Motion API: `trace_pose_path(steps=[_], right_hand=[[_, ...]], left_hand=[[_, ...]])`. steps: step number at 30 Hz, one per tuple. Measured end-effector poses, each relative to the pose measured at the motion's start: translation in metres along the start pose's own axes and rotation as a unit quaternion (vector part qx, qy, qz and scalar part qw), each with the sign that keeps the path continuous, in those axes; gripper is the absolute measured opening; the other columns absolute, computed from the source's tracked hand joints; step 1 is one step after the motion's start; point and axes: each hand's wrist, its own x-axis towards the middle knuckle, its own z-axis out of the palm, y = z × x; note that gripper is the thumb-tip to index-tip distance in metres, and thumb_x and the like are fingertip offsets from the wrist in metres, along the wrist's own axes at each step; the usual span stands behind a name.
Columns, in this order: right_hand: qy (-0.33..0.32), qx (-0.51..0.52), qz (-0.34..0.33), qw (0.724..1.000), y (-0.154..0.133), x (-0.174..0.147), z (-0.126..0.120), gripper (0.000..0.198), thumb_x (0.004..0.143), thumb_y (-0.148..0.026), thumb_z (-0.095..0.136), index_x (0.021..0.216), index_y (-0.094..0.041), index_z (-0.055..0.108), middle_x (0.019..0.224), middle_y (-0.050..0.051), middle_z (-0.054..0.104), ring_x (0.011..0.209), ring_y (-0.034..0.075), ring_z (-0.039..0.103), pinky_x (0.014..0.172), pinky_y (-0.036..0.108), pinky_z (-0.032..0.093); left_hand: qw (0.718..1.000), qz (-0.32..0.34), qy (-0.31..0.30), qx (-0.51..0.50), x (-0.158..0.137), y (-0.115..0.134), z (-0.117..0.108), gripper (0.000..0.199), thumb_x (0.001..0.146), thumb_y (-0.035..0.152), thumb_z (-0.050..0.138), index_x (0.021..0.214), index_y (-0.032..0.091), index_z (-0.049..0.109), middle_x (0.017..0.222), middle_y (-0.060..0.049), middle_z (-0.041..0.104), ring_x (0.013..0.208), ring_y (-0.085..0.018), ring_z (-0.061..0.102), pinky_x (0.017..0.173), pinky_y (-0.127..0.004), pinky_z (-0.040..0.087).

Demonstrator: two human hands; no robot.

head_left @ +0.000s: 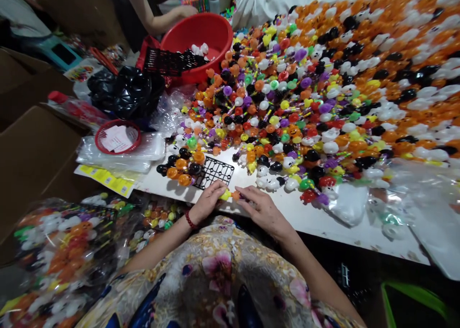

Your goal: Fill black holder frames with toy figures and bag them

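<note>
My left hand (207, 204), with a red bead bracelet at the wrist, pinches a small yellow plastic figure (225, 195) at the table's front edge. Close against it, my right hand (265, 209) grips a small orange plastic figure (235, 195). Whether the two pieces are joined I cannot tell, since my fingers cover their ends. Just beyond my hands lies a black plastic grid rack (220, 171). Its left part bears several orange pumpkin heads (181, 164) and black figures (185, 152).
A large heap of colourful plastic figures (280, 103) covers the table's back and right. At the left are a red tub (219, 36), a small red basket (133, 146), clear bags (151, 148) and a cardboard box (36, 165). Another person's arm (158, 21) reaches behind the tub.
</note>
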Motion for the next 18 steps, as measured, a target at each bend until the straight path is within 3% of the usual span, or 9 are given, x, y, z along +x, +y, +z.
trace_pose_path(steps=[5,12,15,18], right_hand=[[-0.006,0.024,0.026,0.999,0.0,0.0,0.004,0.025,0.095,-0.025,0.055,0.113,-0.021,0.072,0.09,0.007,0.071,0.081,0.018,0.067,0.077,0.031,0.053],[0.006,0.097,0.041,0.994,-0.004,-0.006,0.024,0.025,0.097,-0.03,0.052,0.104,-0.024,0.075,0.082,0.003,0.071,0.077,0.017,0.067,0.073,0.029,0.053],[0.028,0.095,0.036,0.994,-0.002,-0.008,0.032,0.026,0.097,-0.028,0.05,0.108,-0.023,0.073,0.086,0.004,0.071,0.08,0.017,0.067,0.075,0.029,0.054],[0.04,0.055,0.007,0.998,0.002,-0.005,0.031,0.031,0.096,-0.024,0.049,0.122,-0.022,0.066,0.102,0.007,0.071,0.091,0.019,0.066,0.081,0.032,0.054]], left_hand=[[0.999,0.015,0.012,0.042,0.002,-0.005,0.004,0.037,0.082,0.055,0.05,0.071,0.021,0.045,0.062,0.004,0.039,0.056,-0.012,0.034,0.052,-0.025,0.03],[0.997,0.025,0.04,0.065,-0.002,-0.013,0.019,0.036,0.086,0.052,0.041,0.065,0.023,0.038,0.062,0.003,0.037,0.058,-0.014,0.036,0.052,-0.026,0.032],[0.989,0.06,0.066,0.117,-0.003,-0.009,0.019,0.035,0.089,0.048,0.039,0.065,0.023,0.038,0.062,0.003,0.038,0.061,-0.014,0.039,0.056,-0.027,0.036],[0.971,0.117,0.079,0.195,-0.005,0.004,0.014,0.03,0.093,0.044,0.039,0.074,0.021,0.046,0.068,0.002,0.049,0.066,-0.014,0.047,0.064,-0.027,0.042]])
